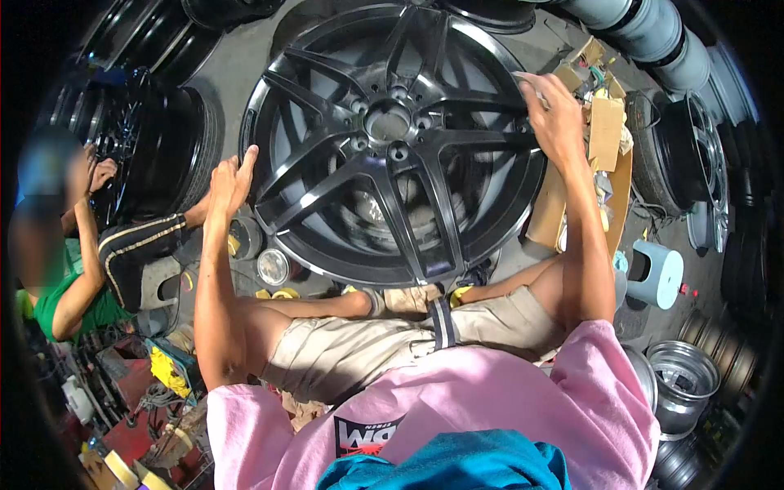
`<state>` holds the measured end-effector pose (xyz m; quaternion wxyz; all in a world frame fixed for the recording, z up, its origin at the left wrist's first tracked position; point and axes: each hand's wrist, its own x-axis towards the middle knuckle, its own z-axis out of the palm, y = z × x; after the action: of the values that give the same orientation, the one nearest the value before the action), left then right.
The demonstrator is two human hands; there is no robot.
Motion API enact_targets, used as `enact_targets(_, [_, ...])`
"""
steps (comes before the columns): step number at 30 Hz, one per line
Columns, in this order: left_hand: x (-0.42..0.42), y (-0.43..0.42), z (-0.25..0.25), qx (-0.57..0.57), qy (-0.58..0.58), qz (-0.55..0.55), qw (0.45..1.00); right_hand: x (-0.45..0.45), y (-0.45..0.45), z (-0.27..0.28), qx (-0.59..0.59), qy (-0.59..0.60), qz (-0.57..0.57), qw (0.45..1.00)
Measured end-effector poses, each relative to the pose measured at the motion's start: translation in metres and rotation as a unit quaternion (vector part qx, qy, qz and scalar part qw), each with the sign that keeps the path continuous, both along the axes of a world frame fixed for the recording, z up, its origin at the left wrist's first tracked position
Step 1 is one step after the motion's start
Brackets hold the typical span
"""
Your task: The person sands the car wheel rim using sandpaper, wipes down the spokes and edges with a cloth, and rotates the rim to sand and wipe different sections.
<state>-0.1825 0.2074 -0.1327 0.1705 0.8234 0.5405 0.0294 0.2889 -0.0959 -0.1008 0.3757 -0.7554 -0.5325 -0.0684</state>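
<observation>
A large black alloy wheel (327,195) with paired spokes lies face up in front of me. My left hand (232,186) is at its left edge, thumb stretched out and the other fingers partly bent; whether it touches the rim is unclear. My right hand (559,116) is over the wheel's upper right edge, beside the end of a spoke. Its thumb and fingers are apart, with the fingertips over the rim. I make out no tool in either hand. Through the spokes, what lies under the wheel is only partly seen.
To the right stand a cardboard box (618,204) of odds and ends, a pale blue stool (656,275) and a silver wheel (683,371). At left, a person in a green shirt (73,298) sits beside black wheels (159,155). A round tin (273,266) is near my leg.
</observation>
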Motion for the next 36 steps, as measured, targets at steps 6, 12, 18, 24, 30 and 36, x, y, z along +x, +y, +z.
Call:
enact_targets(6, [-0.032,-0.015,-0.009,-0.147,-0.053,0.029,0.987,-0.010,0.019,-0.024,-0.102,-0.045,0.050,0.992])
enact_targets(12, [-0.025,-0.074,-0.008,-0.207,-0.211,0.156,0.943,-0.014,0.036,-0.037,-0.125,-0.044,0.019,0.991])
enact_targets(18, [-0.023,-0.030,-0.023,-0.119,-0.130,0.129,0.976,-0.008,0.035,-0.029,-0.140,0.005,0.045,0.989])
enact_targets(24, [0.001,0.020,-0.013,-0.068,-0.113,0.078,0.988,-0.009,0.024,-0.015,-0.118,0.049,0.060,0.990])
enact_targets(30, [0.022,0.045,-0.024,-0.093,-0.089,0.093,0.987,0.048,-0.005,0.002,-0.123,-0.045,-0.181,0.975])
enact_targets(36, [0.041,0.045,-0.016,-0.130,-0.105,0.106,0.980,0.104,-0.005,-0.079,-0.303,0.180,-0.195,0.915])
